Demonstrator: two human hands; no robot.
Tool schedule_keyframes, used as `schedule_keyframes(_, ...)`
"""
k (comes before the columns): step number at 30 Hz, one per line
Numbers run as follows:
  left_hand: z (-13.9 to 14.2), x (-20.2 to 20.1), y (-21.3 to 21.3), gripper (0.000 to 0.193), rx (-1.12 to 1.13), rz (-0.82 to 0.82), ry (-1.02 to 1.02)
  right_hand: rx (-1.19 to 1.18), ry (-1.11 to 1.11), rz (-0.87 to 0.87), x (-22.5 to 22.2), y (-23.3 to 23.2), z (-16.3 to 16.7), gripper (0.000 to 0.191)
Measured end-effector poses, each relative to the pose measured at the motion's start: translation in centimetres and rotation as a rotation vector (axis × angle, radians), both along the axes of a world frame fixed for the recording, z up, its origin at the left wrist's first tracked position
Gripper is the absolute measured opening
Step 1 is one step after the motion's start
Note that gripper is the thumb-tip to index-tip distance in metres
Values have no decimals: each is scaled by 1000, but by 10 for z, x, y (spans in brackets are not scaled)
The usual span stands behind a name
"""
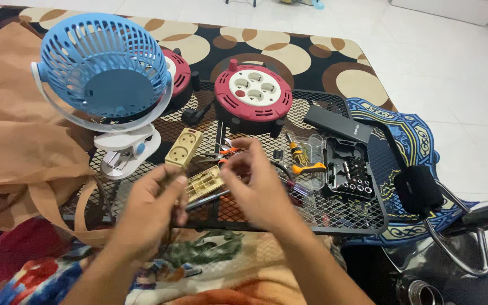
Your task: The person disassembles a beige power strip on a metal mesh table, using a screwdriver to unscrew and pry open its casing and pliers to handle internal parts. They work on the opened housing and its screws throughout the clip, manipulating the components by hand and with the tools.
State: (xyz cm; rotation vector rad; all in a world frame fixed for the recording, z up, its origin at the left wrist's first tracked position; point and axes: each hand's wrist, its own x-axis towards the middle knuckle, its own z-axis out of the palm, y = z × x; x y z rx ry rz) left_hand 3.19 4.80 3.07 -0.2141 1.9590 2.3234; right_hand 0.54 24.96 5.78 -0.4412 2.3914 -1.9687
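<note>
**Two bare hands and arms**

The left hand (152,210) and the right hand (257,183) have nothing on them. No gloves, no rings and no watch can be seen. Both arms are bare from the wrist down to the bottom edge of the picture, so no sleeves show at all. The fingers (237,148) look a bit blurry. The nails are short and plain.

The fan (104,66) was blue, its clip (125,148) white; the cable reel (253,93) red and white; the rug (289,53) black with beige-brown circles.
</note>
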Motion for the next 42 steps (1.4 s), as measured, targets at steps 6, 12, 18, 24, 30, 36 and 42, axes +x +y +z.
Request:
schedule_keyframes(6,-15,-30,-39,12,219,45,81,828,583,-288,-23,32,-14,20)
schedule_keyframes(12,-37,-36,-44,11,375,13,120,866,395,-227,-38,34,-21,13)
schedule_keyframes(18,-40,-42,-41,13,374,38,73,799,364,-270,-32,21,-2,19)
schedule_keyframes(24,-41,-41,-39,10,472,29,53,769,513,188,6,12,11,20)
schedule_keyframes(30,-42,-40,-36,11,491,17,80,870,535,247,8,11,9,16)
schedule_keyframes(36,-49,-41,-36,20,420,32,96,665,506,188,14,17,6,15)
schedule_keyframes(42,-50,-40,-34,22,354,79,104,446,286,-64,15,19,8,11)
